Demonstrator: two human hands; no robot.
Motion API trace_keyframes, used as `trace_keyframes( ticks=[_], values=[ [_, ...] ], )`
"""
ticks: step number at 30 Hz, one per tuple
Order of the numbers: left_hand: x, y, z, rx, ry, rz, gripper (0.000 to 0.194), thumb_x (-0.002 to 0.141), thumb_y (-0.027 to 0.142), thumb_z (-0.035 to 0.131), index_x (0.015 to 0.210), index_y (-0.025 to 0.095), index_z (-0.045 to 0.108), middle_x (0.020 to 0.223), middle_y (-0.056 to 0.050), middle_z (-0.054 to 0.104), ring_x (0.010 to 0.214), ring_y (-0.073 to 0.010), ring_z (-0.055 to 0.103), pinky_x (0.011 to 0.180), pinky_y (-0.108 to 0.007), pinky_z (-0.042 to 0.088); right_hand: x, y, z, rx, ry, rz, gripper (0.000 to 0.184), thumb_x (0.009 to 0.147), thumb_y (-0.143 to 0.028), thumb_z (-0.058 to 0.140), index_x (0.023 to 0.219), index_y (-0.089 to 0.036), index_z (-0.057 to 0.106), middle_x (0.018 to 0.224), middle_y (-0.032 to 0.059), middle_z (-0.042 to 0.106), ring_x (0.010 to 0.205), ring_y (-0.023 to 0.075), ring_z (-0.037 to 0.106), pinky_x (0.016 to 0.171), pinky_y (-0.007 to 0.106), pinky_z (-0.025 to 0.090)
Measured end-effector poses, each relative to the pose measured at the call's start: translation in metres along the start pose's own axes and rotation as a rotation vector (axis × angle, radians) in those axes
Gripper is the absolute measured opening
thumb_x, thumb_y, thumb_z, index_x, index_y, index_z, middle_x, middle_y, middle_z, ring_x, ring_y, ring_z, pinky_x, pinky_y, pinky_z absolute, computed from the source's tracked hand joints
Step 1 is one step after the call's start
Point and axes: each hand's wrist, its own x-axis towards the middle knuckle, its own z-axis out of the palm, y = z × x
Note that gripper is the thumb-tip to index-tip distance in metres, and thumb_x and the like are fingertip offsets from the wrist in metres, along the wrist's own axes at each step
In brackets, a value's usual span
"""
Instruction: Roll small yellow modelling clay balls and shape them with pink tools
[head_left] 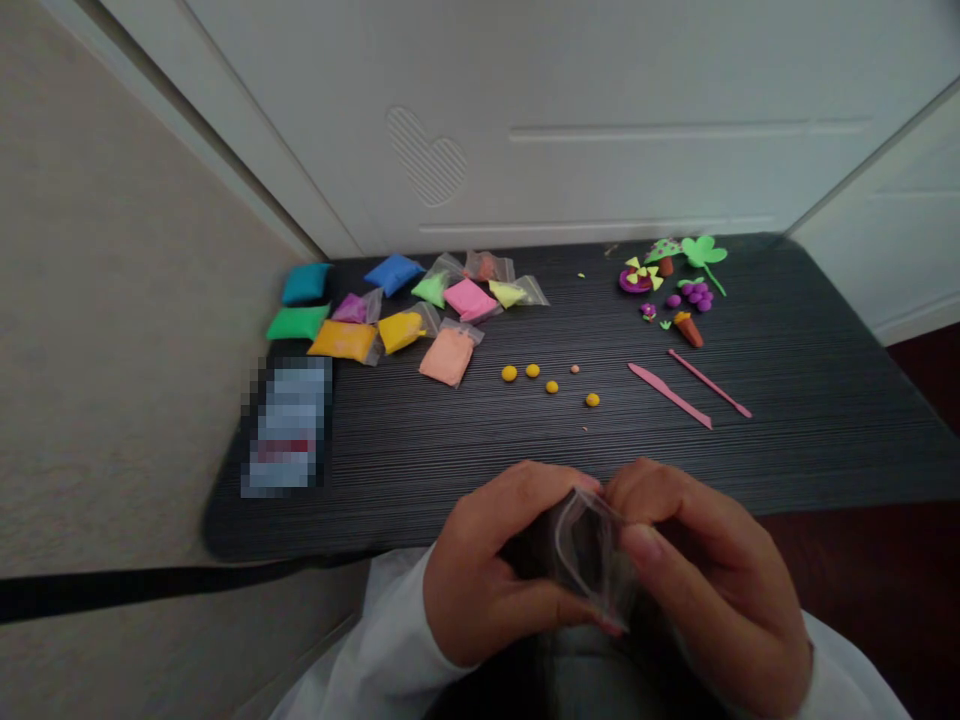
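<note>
Between my two hands, just off the table's front edge, is a small clear zip bag [589, 550] with its mouth spread apart. My left hand [502, 565] grips one side of the bag between thumb and fingers. On the other side, my right hand [709, 580] pinches the bag's edge with thumb and forefinger. What the bag holds, if anything, I cannot make out. Beyond the hands lie several small yellow clay balls [509, 373] and a tiny peach ball [575, 369]. A pink plastic knife [670, 395] and a thin pink modelling stick [709, 383] lie to their right.
Bags of coloured clay, among them an orange one [343, 341] and a peach one [448, 355], cover the dark table's [420, 450] left back. Small clay figures, including a green clover [703, 252] and purple grapes [697, 294], sit back right. A blurred-out phone-like object [289, 425] lies left. A white door [600, 90] stands behind.
</note>
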Motion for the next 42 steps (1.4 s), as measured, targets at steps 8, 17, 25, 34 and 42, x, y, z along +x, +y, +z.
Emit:
trace_keyframes(
  ticks=[8, 17, 25, 34, 42],
  values=[
    [-0.003, -0.0043, 0.0056, -0.274, 0.014, 0.085, 0.059, 0.055, 0.023, 0.079, 0.109, 0.025, 0.055, 0.097, -0.004, 0.062, 0.089, -0.0189, 0.059, 0.081, -0.03, 0.048, -0.0003, -0.0026, -0.0017, 0.069, 0.04, -0.106, 0.009, 0.082, -0.016, 0.047, 0.075, -0.02, 0.05, 0.064, -0.0012, 0.049, 0.062, 0.0117, 0.049, 0.062, 0.031, 0.041],
    [-0.0009, -0.0048, 0.0076, -0.299, 0.026, 0.191, 0.052, 0.061, 0.019, 0.075, 0.108, 0.023, 0.057, 0.094, -0.006, 0.065, 0.088, -0.0202, 0.06, 0.08, -0.033, 0.049, -0.0031, -0.0007, -0.0018, 0.096, 0.018, -0.122, 0.008, 0.081, -0.015, 0.047, 0.079, -0.021, 0.053, 0.065, -0.0002, 0.051, 0.063, 0.0132, 0.051, 0.062, 0.033, 0.042],
    [0.0021, -0.0031, 0.0088, -0.312, 0.064, 0.251, 0.042, 0.063, 0.015, 0.073, 0.104, 0.02, 0.06, 0.089, -0.006, 0.067, 0.084, -0.0195, 0.062, 0.077, -0.033, 0.05, -0.0014, 0.0005, -0.0021, 0.102, 0.009, -0.119, 0.009, 0.081, -0.015, 0.047, 0.078, -0.02, 0.054, 0.064, 0.0005, 0.051, 0.063, 0.0139, 0.052, 0.061, 0.034, 0.042],
    [-0.0009, -0.0056, 0.0078, -0.271, 0.077, 0.196, 0.054, 0.057, 0.024, 0.078, 0.105, 0.022, 0.056, 0.091, -0.005, 0.063, 0.082, -0.0188, 0.062, 0.073, -0.03, 0.051, -0.0023, 0.0038, -0.002, 0.091, 0.011, -0.128, 0.009, 0.081, -0.014, 0.047, 0.08, -0.021, 0.054, 0.066, 0.0004, 0.052, 0.064, 0.0139, 0.051, 0.065, 0.035, 0.043],
    [-0.0005, -0.0043, 0.008, -0.214, 0.082, 0.17, 0.059, 0.056, 0.02, 0.078, 0.109, 0.023, 0.052, 0.094, -0.005, 0.06, 0.086, -0.0189, 0.058, 0.077, -0.031, 0.049, 0.0, 0.0068, 0.0003, 0.092, 0.003, -0.123, 0.011, 0.08, -0.012, 0.047, 0.079, -0.021, 0.053, 0.065, -0.0002, 0.05, 0.062, 0.013, 0.049, 0.062, 0.033, 0.042]
  ],
)
